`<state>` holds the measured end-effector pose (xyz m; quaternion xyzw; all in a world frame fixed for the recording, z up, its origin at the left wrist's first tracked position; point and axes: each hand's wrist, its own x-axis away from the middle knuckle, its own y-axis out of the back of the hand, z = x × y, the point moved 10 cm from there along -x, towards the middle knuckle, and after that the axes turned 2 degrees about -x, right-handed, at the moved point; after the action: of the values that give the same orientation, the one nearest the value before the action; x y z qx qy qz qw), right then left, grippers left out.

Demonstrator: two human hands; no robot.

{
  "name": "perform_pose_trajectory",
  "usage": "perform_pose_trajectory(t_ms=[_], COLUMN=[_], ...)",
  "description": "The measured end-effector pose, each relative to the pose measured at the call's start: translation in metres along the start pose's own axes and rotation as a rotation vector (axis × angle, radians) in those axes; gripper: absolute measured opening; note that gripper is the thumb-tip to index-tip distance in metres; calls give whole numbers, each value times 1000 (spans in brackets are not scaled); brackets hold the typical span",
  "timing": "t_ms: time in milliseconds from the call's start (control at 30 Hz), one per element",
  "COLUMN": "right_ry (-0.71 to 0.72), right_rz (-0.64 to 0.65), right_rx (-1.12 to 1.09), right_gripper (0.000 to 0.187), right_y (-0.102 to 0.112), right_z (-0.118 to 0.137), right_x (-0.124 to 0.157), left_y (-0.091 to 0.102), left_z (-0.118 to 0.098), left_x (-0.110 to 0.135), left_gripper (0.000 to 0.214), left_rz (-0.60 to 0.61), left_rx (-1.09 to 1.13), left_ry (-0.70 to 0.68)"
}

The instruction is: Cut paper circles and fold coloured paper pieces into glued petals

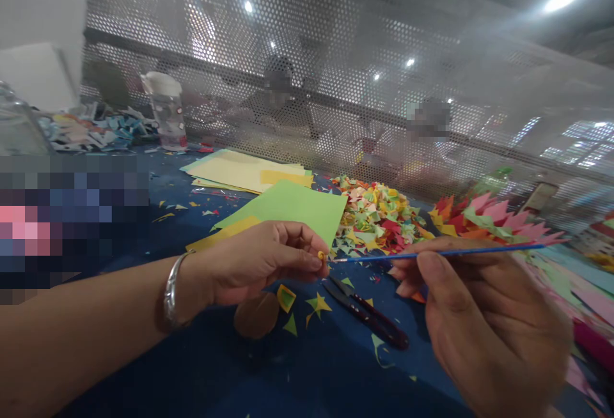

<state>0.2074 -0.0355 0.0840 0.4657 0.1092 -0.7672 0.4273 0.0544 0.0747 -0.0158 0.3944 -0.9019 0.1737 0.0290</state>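
Observation:
My left hand (275, 258), with a silver bangle at the wrist, pinches a small yellow curled piece of paper (322, 255) between thumb and fingertips. In my right hand (484, 309) is a thin blue-handled paintbrush (384, 256), held almost level. Its tip points left and comes right up to the yellow piece; whether they touch I cannot tell. Below my hands lies a pair of scissors (378, 325) with dark red handles. Beside it are cut yellow and green paper stars (319, 305) and, under my left hand, a brown roundish object (256, 316).
Green paper sheets (297, 210) and pale yellow sheets (235, 169) lie on the dark blue cloth. Behind are a heap of coloured paper scraps (378, 213), pointed paper shapes (499, 216) and a clear bottle (165, 111). A perforated metal screen (336, 41) stands at the back, with people beyond it.

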Motion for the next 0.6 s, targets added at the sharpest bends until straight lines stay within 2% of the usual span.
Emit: perform_pose_trajectory(t_ms=[100, 167, 300, 467, 600], right_ry=[-62, -69, -52, -31, 18], right_rz=[-81, -88, -80, -90, -85], right_rx=[-48, -62, -110, -91, -37], right_gripper=[5, 4, 5, 9, 9], right_y=[6, 6, 5, 7, 6], right_z=[-3, -2, -1, 1, 8], right_x=[0, 1, 2, 4, 4], left_y=[-1, 0, 1, -1, -3], left_z=[0, 0, 0, 1, -2], left_x=[1, 2, 1, 2, 4], left_gripper=[12, 12, 13, 26, 20], left_rz=[-2, -11, -9, -8, -29], left_rx=[11, 16, -5, -46, -102], left_ry=[5, 7, 4, -17, -43])
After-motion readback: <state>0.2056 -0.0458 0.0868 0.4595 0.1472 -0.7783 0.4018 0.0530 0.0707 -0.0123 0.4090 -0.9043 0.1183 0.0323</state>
